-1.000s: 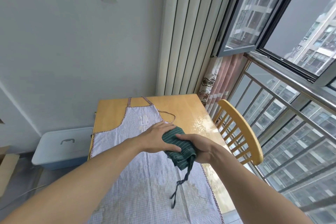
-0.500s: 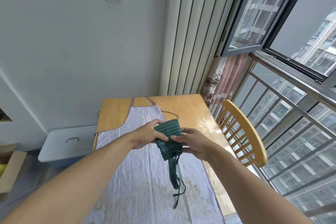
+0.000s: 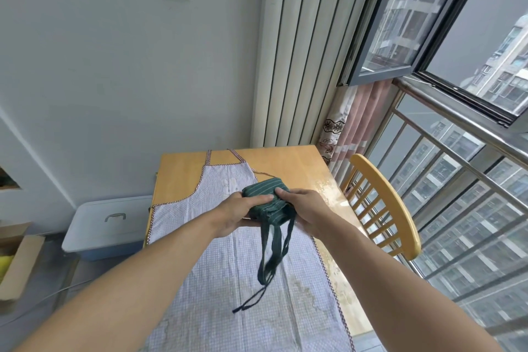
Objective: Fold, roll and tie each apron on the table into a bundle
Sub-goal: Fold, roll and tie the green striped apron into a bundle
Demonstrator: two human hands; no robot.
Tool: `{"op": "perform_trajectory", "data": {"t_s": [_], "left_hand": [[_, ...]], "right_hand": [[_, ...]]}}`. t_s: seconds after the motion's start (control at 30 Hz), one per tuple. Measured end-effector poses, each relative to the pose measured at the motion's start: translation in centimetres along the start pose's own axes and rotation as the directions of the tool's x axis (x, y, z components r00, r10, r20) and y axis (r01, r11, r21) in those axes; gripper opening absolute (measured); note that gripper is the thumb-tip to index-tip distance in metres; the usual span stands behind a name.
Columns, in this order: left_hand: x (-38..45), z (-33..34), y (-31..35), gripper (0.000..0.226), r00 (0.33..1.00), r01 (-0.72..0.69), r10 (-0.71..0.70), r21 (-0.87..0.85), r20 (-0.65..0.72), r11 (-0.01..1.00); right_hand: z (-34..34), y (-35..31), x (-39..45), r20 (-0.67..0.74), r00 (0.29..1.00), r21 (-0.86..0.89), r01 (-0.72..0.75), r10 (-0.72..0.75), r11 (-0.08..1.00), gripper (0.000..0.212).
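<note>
1. The rolled dark-green striped cloth apron [image 3: 264, 203] is held above the table between both hands: left hand [image 3: 238, 213] curled around its left end, right hand [image 3: 307, 210] gripping its right end.
2. Its green ties [image 3: 271, 251] dangle untied; a slackened grip would likely let the roll spring open.
3. Beneath, a white checked apron with red trim [image 3: 234, 280] lies flat on the light wooden table [image 3: 291, 163].
4. Beyond: yellow wooden chair [image 3: 383, 203], pale plastic storage box [image 3: 108, 226], open window [image 3: 428, 17].
</note>
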State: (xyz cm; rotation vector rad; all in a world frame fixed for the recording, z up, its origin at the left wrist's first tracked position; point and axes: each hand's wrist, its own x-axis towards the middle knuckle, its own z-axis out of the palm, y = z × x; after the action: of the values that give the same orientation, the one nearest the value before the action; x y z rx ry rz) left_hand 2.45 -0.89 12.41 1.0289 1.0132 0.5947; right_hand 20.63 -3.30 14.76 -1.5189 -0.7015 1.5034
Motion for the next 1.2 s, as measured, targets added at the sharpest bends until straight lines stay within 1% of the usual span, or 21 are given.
{"op": "perform_trajectory", "data": {"t_s": [0.07, 0.13, 0.2, 0.27, 0.3, 0.33, 0.4, 0.43, 0.47, 0.5, 0.53, 0.57, 0.67, 0.73, 0.83, 0.93, 1.0, 1.03, 1.1, 1.13, 1.2], "left_hand": [[0.5, -0.1, -0.5, 0.044, 0.998, -0.014, 0.014, -0.008, -0.063, 1.000], [0.7, -0.4, -0.5, 0.043, 0.997, -0.017, 0.017, 0.009, -0.072, 1.000], [0.7, -0.9, -0.5, 0.040, 0.999, -0.008, 0.015, 0.119, -0.052, 0.993], [0.6, -1.5, -0.1, 0.035, 0.999, -0.045, 0.042, 0.215, 0.022, 0.976], [0.5, -1.9, 0.2, 0.035, 0.995, -0.066, 0.048, 0.201, 0.091, 0.977], [0.2, -2.2, 0.6, 0.037, 0.984, -0.067, 0.042, 0.139, 0.174, 0.988], [-0.1, -2.1, 1.4, 0.054, 0.965, 0.030, -0.014, -0.059, 0.262, 0.998], [-0.1, -1.9, 1.7, 0.062, 0.968, 0.075, -0.047, -0.107, 0.247, 0.991], [0.2, -1.7, 1.9, 0.062, 0.978, 0.099, -0.077, -0.108, 0.194, 0.989], [0.4, -1.3, 1.9, 0.057, 0.988, 0.108, -0.097, -0.085, 0.120, 0.990], [0.5, -0.9, 1.9, 0.048, 0.992, 0.115, -0.112, -0.056, 0.054, 0.992], [0.6, -0.7, 1.8, 0.039, 0.993, 0.121, -0.120, -0.029, 0.020, 0.992], [0.5, -0.4, 1.5, 0.020, 0.997, 0.070, -0.070, 0.007, -0.025, 0.998], [0.4, -0.5, 1.6, 0.016, 0.999, 0.015, -0.013, 0.042, -0.036, 0.999], [0.5, -0.5, 1.8, 0.020, 1.000, 0.005, -0.007, 0.115, 0.021, 0.993], [0.0, -0.1, 1.8, 0.025, 0.996, 0.031, -0.042, 0.122, 0.082, 0.992], [-0.4, 0.4, 1.6, 0.030, 0.995, 0.050, -0.055, 0.059, 0.082, 0.997], [-0.4, 0.5, 1.4, 0.037, 0.992, 0.070, -0.068, -0.017, 0.103, 0.997], [-0.6, 0.7, 1.0, 0.050, 0.974, 0.110, -0.074, -0.162, 0.214, 0.981], [-0.7, 0.8, 0.7, 0.054, 0.966, 0.106, -0.057, -0.182, 0.253, 0.978], [-0.8, 1.2, 0.3, 0.058, 0.967, 0.057, -0.021, -0.137, 0.255, 0.989]], "right_hand": [[-0.2, -0.4, -0.5, 0.152, 0.979, -0.035, -0.135, 0.139, 0.990, 0.034], [-0.3, -0.7, -0.6, 0.195, 0.970, -0.163, -0.115, 0.147, 0.980, 0.029], [-0.2, -1.3, -0.8, 0.136, 0.991, -0.249, 0.030, 0.004, 0.968, 0.025], [-0.1, -2.2, -1.4, 0.128, 0.973, -0.383, 0.229, -0.195, 0.895, 0.025], [-0.2, -2.6, -1.5, 0.185, 0.946, -0.481, 0.325, -0.268, 0.815, 0.026], [-0.4, -2.9, -1.7, 0.269, 0.913, -0.574, 0.407, -0.306, 0.710, 0.028], [-0.5, -3.3, -2.1, 0.419, 0.843, -0.723, 0.534, -0.336, 0.439, 0.034], [-0.4, -3.3, -2.2, 0.476, 0.801, -0.760, 0.582, -0.363, 0.289, 0.036], [-0.3, -3.3, -2.2, 0.531, 0.749, -0.766, 0.624, -0.396, 0.154, 0.037], [-0.1, -3.1, -2.4, 0.587, 0.691, -0.746, 0.665, -0.422, 0.050, 0.038], [0.0, -2.9, -2.4, 0.628, 0.647, -0.721, 0.693, -0.434, -0.009, 0.038], [0.1, -2.6, -2.5, 0.635, 0.630, -0.709, 0.705, -0.447, -0.015, 0.039], [0.0, -2.0, -2.6, 0.519, 0.675, -0.728, 0.670, -0.525, 0.142, 0.032], [0.1, -1.5, -2.5, 0.447, 0.700, -0.748, 0.634, -0.557, 0.196, 0.026], [0.2, -1.2, -2.3, 0.416, 0.731, -0.771, 0.599, -0.542, 0.216, 0.017], [0.2, -1.3, -2.3, 0.373, 0.770, -0.822, 0.533, -0.518, 0.201, 0.025], [0.4, -1.5, -2.2, 0.321, 0.790, -0.881, 0.452, -0.523, 0.142, 0.037], [0.5, -1.7, -2.1, 0.283, 0.803, -0.906, 0.403, -0.525, 0.128, 0.043], [0.8, -2.4, -1.9, 0.213, 0.842, -0.944, 0.309, -0.495, 0.119, 0.050], [0.8, -2.7, -1.8, 0.188, 0.861, -0.953, 0.277, -0.473, 0.125, 0.051], [0.7, -3.0, -1.6, 0.154, 0.885, -0.956, 0.246, -0.439, 0.162, 0.052]]}}
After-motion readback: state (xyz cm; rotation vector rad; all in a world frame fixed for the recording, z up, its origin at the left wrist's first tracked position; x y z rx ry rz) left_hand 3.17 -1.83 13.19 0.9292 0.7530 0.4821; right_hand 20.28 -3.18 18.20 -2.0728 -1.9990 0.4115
